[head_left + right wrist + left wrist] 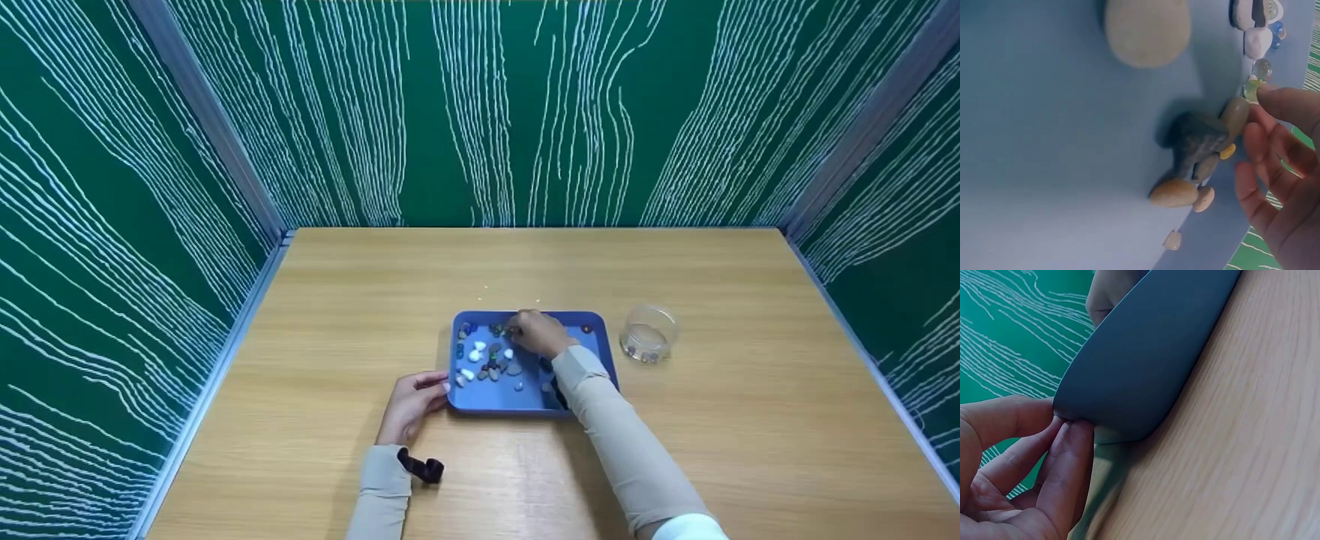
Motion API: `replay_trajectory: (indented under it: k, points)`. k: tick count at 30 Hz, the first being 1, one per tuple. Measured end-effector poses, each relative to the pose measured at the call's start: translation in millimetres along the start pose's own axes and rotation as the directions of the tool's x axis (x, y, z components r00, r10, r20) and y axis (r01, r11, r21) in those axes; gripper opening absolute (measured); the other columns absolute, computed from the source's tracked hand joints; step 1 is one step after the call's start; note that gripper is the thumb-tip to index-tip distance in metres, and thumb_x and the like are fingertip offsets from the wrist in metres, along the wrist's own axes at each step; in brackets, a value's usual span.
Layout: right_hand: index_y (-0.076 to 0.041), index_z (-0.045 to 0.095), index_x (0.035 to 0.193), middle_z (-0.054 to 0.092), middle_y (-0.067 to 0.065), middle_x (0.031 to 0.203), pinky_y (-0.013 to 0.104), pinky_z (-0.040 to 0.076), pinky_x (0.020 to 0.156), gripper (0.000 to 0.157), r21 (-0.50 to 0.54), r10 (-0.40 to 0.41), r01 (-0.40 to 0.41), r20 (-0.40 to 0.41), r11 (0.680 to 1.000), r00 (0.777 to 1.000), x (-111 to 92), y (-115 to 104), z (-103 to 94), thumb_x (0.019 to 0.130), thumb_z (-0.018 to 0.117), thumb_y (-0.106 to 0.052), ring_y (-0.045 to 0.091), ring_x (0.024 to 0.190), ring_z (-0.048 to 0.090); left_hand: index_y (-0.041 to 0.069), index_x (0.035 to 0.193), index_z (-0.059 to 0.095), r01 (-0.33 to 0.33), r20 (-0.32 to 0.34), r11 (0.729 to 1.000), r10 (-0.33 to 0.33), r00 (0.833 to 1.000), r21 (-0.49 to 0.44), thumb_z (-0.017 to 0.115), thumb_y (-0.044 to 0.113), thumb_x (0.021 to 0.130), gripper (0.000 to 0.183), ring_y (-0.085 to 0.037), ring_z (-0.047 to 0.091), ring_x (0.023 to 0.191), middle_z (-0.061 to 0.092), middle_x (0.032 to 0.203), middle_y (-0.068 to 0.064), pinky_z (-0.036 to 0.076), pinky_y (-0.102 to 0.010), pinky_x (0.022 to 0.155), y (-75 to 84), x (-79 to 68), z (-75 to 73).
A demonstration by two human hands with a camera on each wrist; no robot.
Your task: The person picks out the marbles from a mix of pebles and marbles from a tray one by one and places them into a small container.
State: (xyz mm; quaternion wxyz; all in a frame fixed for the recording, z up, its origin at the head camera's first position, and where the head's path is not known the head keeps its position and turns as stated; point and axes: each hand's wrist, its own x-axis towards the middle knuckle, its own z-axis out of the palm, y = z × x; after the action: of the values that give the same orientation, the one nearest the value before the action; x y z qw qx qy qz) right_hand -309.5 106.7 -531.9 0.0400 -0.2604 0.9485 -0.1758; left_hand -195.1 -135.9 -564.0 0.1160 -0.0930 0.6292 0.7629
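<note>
Blue, smooth-walled tray (484, 396) sits on the wood-grain table (300, 390), loaded with pebbles and glass marbles. The left hand (412, 403) pinches the tray's rim at the near-left side, thumb against fingers; this grip presumably stops the tray sliding. The right hand (541, 335) reaches over the far side, thumb and forefinger closed on a yellow-green glass marble (1250, 90), other fingers loosely bent. A fingertip pinch appears chosen because neighbouring pieces lie close. A clear round container (670, 330) stands just right of the tray, probably for easy reach; small pieces lie at its bottom, too small to identify.

The head view gives the overall layout, including white pebbles (475, 355), but the right hand covers its own contact. The right wrist view shows the marble, a clear marble (1262, 68) beside it and a dark stone (1199, 135). The left wrist view alone shows the rim grip closely, tray contents hidden.
</note>
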Motion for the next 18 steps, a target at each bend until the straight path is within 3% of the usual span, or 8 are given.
replay_trajectory:
  k: [18]
  points:
    - [-0.004,0.075,0.094,0.072,0.009,0.094,0.036,0.056,0.070,0.010,0.073,0.059,-0.060,0.024,0.996,0.998,-3.4,3.0,-0.6,0.086,0.069,-0.006,0.016,0.074,0.059,-0.018,0.122,0.054,0.017,-0.015,1.000,-0.017,1.000,0.004,0.063,-0.005,0.086,0.040,-0.016,0.065,0.091,0.067,0.106,-0.016,0.058,-0.032,0.086,1.0,0.2,0.8]
